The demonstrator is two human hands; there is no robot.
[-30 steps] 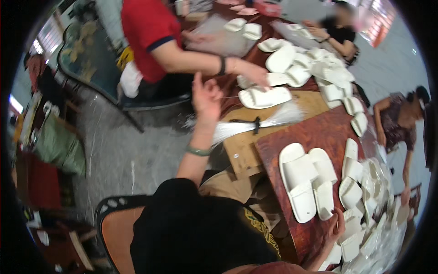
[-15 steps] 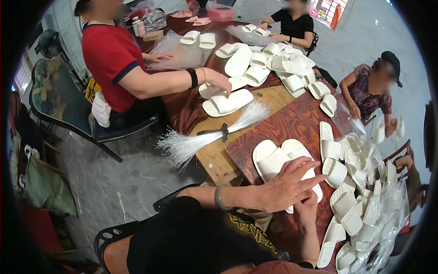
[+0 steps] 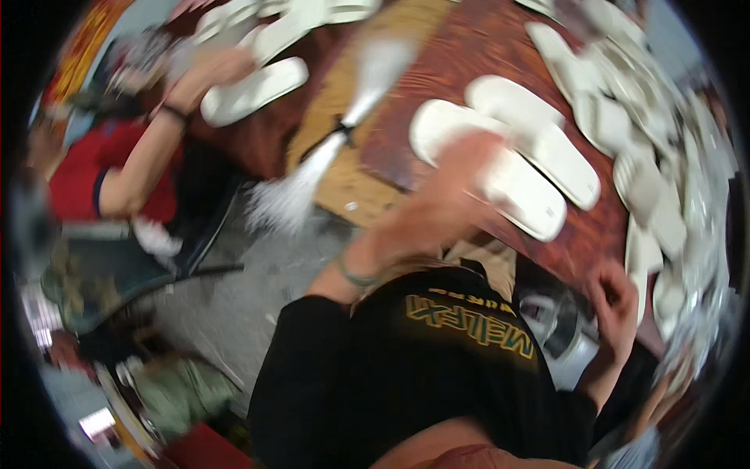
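Two white slide slippers lie side by side, toes away from me, near the table edge. Over the strap of the left slipper (image 3: 527,195) is my left hand (image 3: 473,172), smeared by motion, so I cannot tell whether it grips. The right slipper (image 3: 555,156) lies free beside it. My right hand (image 3: 613,301) is lower right by the table edge, apart from the pair. Its fingers are curled closed; whatever may be in them is hidden. A bundle of white strands (image 3: 312,184), bound with a black tie, lies left of the pair.
Several white slippers (image 3: 605,121) and clear plastic bags (image 3: 703,172) crowd the right side of the wooden table (image 3: 437,59). At upper left, a co-worker's hand (image 3: 215,70) is beside another white slipper (image 3: 254,92). A green chair (image 3: 101,270) stands left.
My view has swung downward. My hands, close together over the slippers before, are now apart: the left at the left slipper's strap, the right drawn away to the right.
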